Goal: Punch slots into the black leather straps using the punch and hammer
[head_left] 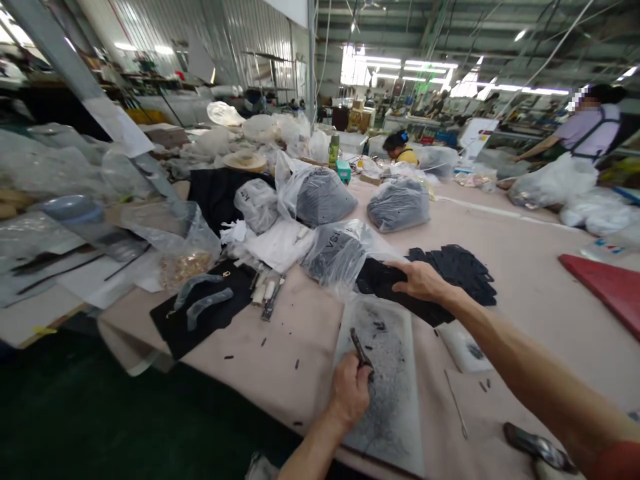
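My left hand is closed around a dark metal punch, held tilted over a whitish cutting board. Dark marks and small black slivers cover that board. Beyond its far end, my right hand reaches across with finger and thumb on a flat black piece, which looks pinched at its edge. More black pieces lie overlapped in a spread pile just past this hand. Touching the black piece on the left is a clear plastic bag with dark contents.
At lower right lie a hammer-like metal tool and a thin rod. A small white packet sits beside the board. Leftward are a black sheet with wrapped straps, and more filled bags. A red board edges the right.
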Demonstrator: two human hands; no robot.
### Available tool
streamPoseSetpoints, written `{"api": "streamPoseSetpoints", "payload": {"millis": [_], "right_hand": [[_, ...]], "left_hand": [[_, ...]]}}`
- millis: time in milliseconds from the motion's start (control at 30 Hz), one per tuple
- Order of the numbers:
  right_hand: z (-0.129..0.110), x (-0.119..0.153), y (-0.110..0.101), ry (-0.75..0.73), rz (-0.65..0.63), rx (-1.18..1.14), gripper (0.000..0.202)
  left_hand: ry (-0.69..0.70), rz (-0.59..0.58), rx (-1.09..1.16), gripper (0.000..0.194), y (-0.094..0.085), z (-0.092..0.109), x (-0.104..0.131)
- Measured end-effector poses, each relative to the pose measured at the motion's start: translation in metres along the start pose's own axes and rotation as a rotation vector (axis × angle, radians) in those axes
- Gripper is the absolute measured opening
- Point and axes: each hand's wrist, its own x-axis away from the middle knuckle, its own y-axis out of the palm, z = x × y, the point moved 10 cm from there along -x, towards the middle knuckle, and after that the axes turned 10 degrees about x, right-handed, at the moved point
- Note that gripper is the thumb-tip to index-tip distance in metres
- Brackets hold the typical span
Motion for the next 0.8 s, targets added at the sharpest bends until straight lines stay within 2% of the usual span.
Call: {"api": "streamPoseSetpoints", "payload": {"millis": [133, 233, 367, 467, 600, 700, 800], "right_hand": [[0.003, 0.029, -0.026, -0.011, -0.105, 0.126, 0.053], [0.0, 0.053, -0.039, -0.057, -0.2, 0.131, 0.047], [-0.02, 0.075, -0.064, -0.104, -0.191, 0.019, 0.045], [-0.057, 0.072, -0.082, -0.197, -0.127, -0.045, 0.048], [-0.125, 0.035, -0.092, -0.34, -0.055, -0.065, 0.048], [-0.18, -0.005, -0.092, -0.454, -0.003, -0.026, 0.048], [-0.233, -0.036, -0.081, -0.572, 0.009, 0.03, 0.043]], "left_hand": [[-0.012, 0.006, 0.031, 0.021, -0.001, 0.0, 0.001], [-0.013, 0.008, 0.049, 0.02, -0.002, 0.0, 0.003], [-0.022, -0.017, 0.041, 0.015, -0.001, -0.001, 0.003], [-0.023, -0.027, 0.036, 0.013, -0.001, 0.0, 0.002], [0.002, -0.028, 0.033, 0.015, -0.002, 0.005, 0.001], [0.074, -0.03, 0.032, 0.019, 0.0, 0.009, 0.001], [0.169, -0.037, -0.045, 0.017, 0.004, 0.01, 0.005]]}}
